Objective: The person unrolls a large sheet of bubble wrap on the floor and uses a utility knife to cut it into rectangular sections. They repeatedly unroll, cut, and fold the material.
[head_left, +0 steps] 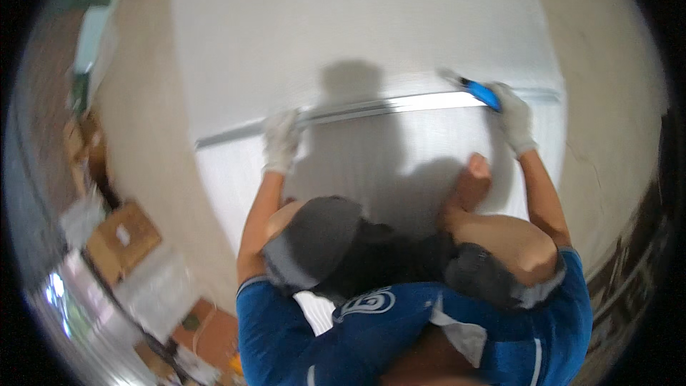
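Here, right hand (516, 120) grips blue tool (484, 94) (shirt (279, 325): white print (373, 303)).

Blurred left hand (281, 141), blue tool (483, 94) smeared at tip

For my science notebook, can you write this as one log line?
left hand: at metal strip | right hand: holding blue tool, tip blurred | metal strip: lying across white sheet

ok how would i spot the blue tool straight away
Find the large pale sheet, then the long silvery strip across it. Near the strip's right end, the gloved right hand holds the blue tool, its bright colour unlike the strip or sheet.
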